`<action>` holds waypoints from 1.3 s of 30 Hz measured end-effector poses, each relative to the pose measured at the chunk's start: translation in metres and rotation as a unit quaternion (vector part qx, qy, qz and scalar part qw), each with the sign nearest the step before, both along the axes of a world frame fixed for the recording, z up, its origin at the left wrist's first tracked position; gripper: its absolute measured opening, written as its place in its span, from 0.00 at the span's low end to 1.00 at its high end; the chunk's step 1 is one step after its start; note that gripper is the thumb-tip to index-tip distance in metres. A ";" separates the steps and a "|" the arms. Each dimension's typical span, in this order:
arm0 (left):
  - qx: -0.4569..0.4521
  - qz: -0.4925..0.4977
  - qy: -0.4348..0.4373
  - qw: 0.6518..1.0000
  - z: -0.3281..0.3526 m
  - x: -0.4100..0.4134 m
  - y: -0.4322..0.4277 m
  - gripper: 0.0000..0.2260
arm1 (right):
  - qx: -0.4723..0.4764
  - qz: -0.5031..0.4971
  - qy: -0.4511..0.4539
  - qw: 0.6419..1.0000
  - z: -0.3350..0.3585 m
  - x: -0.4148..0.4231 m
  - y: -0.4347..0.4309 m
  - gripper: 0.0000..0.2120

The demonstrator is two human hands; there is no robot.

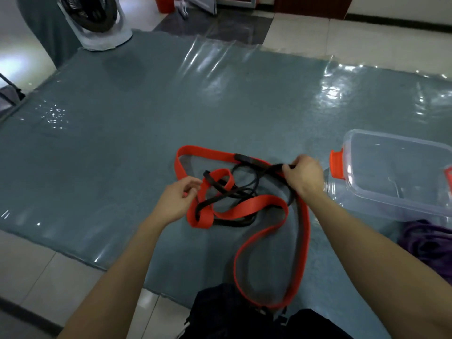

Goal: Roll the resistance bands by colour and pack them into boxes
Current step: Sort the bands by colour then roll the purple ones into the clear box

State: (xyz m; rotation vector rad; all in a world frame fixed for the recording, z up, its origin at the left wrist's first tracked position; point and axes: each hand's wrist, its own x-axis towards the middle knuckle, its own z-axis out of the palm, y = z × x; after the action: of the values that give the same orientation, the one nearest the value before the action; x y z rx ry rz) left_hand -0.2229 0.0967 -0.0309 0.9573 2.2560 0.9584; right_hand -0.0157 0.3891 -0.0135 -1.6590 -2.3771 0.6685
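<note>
One head-worn wide-angle camera looks forward and down, close over the grey mat (122, 143).

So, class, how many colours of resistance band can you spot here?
3. Red band loops across the middle; black band tangles through it; purple band is bunched at the right edge, near the clear box. More may lie out of frame.

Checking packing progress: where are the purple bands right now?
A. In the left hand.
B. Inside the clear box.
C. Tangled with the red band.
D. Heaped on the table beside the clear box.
D: the purple bands lie heaped on the table just outside the clear box, whose inside shows nothing purple.
</note>
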 end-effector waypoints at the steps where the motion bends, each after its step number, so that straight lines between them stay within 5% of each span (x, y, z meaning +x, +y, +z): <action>1: -0.010 -0.006 0.007 1.000 -0.004 0.002 0.003 0.12 | -0.008 0.023 -0.034 0.999 -0.004 0.004 0.000 0.19; 4: -0.074 -0.066 0.013 0.995 -0.015 0.004 0.008 0.16 | 0.002 0.055 -0.030 0.998 -0.014 0.005 -0.019 0.21; 9: -0.114 -0.066 0.111 0.985 -0.031 -0.006 0.008 0.03 | 0.150 0.153 0.074 0.974 -0.024 -0.002 -0.049 0.22; 12: 0.022 0.098 -0.056 0.993 -0.029 -0.015 0.013 0.06 | 0.174 0.327 0.114 0.922 -0.023 -0.011 -0.072 0.12; 14: 0.133 0.206 -0.187 0.951 -0.021 -0.020 0.017 0.06 | 0.087 0.445 0.031 0.891 -0.027 -0.018 -0.089 0.19; 17: 0.179 0.259 -0.229 0.921 -0.016 -0.029 0.019 0.10 | 0.064 0.516 -0.104 0.848 -0.045 -0.021 -0.105 0.28; 21: 0.179 0.286 -0.238 0.911 -0.016 -0.031 0.021 0.10 | 0.100 0.507 -0.124 0.847 -0.056 -0.014 -0.108 0.19; 26: 0.119 0.314 -0.134 0.932 -0.025 -0.040 0.036 0.11 | -0.091 0.472 -0.004 0.877 -0.023 0.000 -0.098 0.09; 30: 0.045 0.304 -0.055 0.950 -0.023 -0.058 0.055 0.12 | -0.164 0.390 0.094 0.901 0.006 0.017 -0.075 0.08; 35: -0.052 0.231 -0.116 0.965 -0.028 -0.048 0.072 0.14 | -0.223 0.334 0.165 0.901 0.024 0.026 -0.058 0.18; 39: -0.222 0.122 0.051 0.966 -0.028 -0.029 0.070 0.10 | -0.237 0.257 0.207 0.914 0.014 0.028 -0.057 0.13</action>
State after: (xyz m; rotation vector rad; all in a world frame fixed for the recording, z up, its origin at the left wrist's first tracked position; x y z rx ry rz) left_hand -0.2522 0.1664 -0.0593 0.5494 2.5644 0.4636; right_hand 0.0122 0.3317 0.0003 -0.8419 -2.4338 1.6128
